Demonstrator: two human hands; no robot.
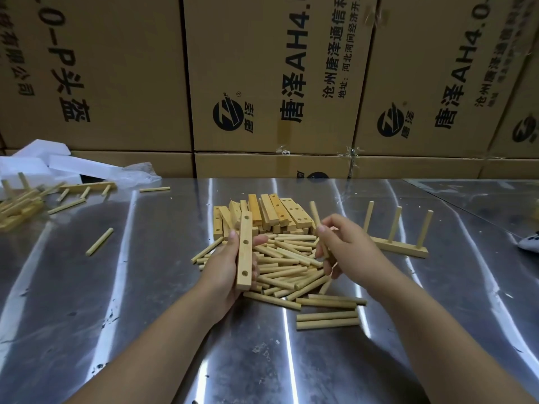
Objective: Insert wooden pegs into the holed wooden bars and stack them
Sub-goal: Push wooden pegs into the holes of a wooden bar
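Observation:
My left hand (pixel 226 265) grips a pale wooden bar (pixel 245 250) with three holes, held lengthwise above the peg pile. My right hand (pixel 339 243) pinches a wooden peg (pixel 315 214) that points up and away, a short distance right of the bar. Below both hands lies a heap of loose pegs (pixel 287 268). Behind it is a pile of holed bars (pixel 274 214). To the right stands a finished bar (pixel 401 247) with three upright pegs in it.
Shiny metal table (pixel 145 287). Finished bars with pegs are stacked at the far left (pixel 20 205), beside white foam blocks (pixel 43 164). A stray peg (pixel 99 242) lies left of centre. Cardboard boxes (pixel 262 83) wall off the back. A dark-and-white object (pixel 532 242) sits at the right edge.

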